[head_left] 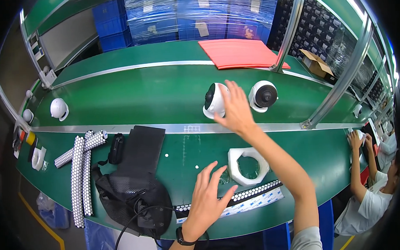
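Observation:
My right hand reaches over the green belt with fingers stretched out. It overlaps the right side of a white dome-shaped camera with a black front; whether it touches the camera I cannot tell. Just right of that hand stands a second white camera, its round black face toward me. My left hand, with a black band on the wrist, hovers open over the near bench, fingers spread. Beside it lie a white foam ring with an octagonal outline and a black strip with white dots on patterned backing.
At the left are dotted rolled strips, a black mesh bag with a cable, a black flat sheet and another white camera. Red foam sheets lie on the far shelf. A metal post rises at right; another person works beyond.

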Demonstrator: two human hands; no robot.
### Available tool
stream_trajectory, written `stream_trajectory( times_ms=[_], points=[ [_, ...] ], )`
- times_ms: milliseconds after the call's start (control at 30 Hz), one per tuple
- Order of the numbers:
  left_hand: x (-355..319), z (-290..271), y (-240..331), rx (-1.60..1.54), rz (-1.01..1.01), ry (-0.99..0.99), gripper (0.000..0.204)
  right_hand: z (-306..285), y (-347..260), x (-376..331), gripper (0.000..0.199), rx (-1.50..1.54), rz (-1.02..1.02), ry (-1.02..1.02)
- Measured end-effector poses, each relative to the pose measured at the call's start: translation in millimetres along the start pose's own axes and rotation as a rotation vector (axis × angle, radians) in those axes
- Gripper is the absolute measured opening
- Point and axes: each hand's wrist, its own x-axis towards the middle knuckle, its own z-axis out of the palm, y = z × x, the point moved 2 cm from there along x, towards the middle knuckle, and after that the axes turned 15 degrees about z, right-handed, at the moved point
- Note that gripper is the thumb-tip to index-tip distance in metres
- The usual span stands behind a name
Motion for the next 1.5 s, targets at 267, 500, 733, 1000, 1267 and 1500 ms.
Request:
stream_trajectory(
  times_ms=[267,500,733,1000,1267,1500],
  points=[
    [3,9,-1,0.032,0.019,0.028,0.055,58,6,-3,0.108,-0.344,0.128,0.101],
    [0,14,-6,0.057,0.032,0.017,0.052,56,22,-7,0.108,-0.351,0.136,0.087],
    [3,21,-6,0.096,0.048,0.021,0.05,48,44,-13,0.108,-0.383,0.158,0.099],
    [-2,19,-8,0.162,0.069,0.024,0.05,-3,23,-26,0.119,-0.376,0.195,-0.121],
    [-1,20,4,0.155,0.081,-0.003,0.049,-1,9,-71,0.096,0.054,0.343,0.052],
    [13,2,47,-0.179,0.129,0.038,0.037,15,8,-74,0.091,0.182,0.454,0.07]
  ],
)
